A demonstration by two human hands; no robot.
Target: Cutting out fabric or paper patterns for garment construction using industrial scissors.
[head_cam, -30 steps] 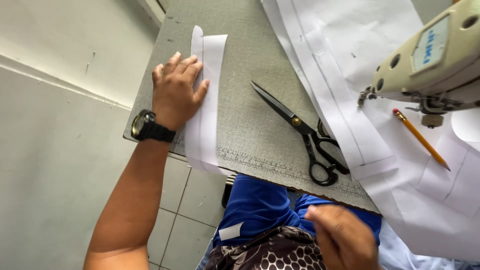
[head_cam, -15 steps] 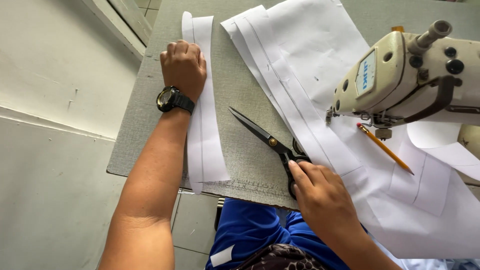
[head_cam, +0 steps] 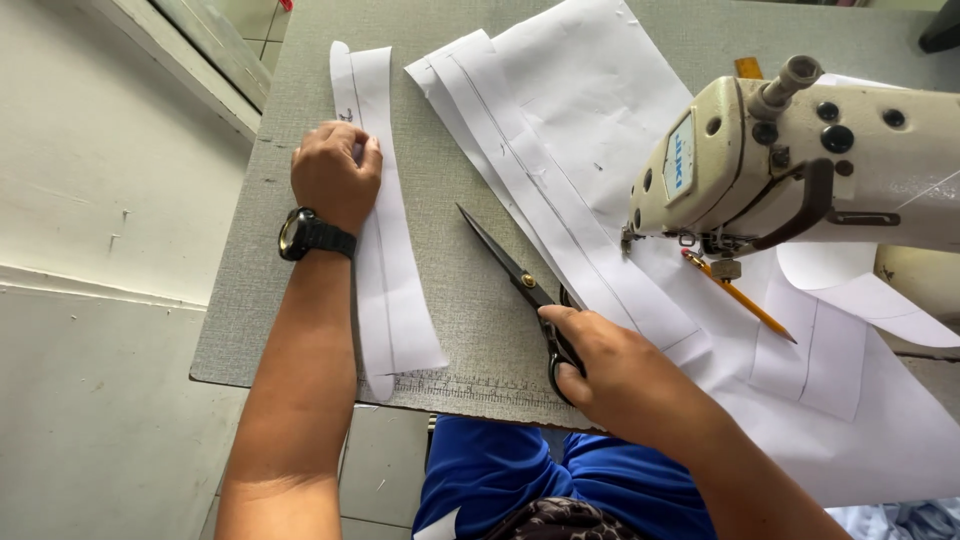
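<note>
My left hand [head_cam: 335, 172], a black watch on its wrist, rests knuckles up with curled fingers on a long narrow white paper strip [head_cam: 385, 270] that lies along the left part of the grey table [head_cam: 440, 180]. My right hand [head_cam: 615, 365] covers the handles of black scissors [head_cam: 510, 268] lying on the table. Their closed blades point away toward the upper left. The scissors lie between the strip and a stack of larger white paper pattern sheets [head_cam: 570, 130].
A cream sewing machine [head_cam: 800, 160] stands at the right over the paper sheets. An orange pencil [head_cam: 740, 297] lies on the paper below its head. A ruler scale is printed along the table's near edge [head_cam: 470, 388]. A white wall and tiled floor are at the left.
My right hand came up from my lap onto the scissors' handles. My left hand slid farther up the strip and curled. The view shifted downward.
</note>
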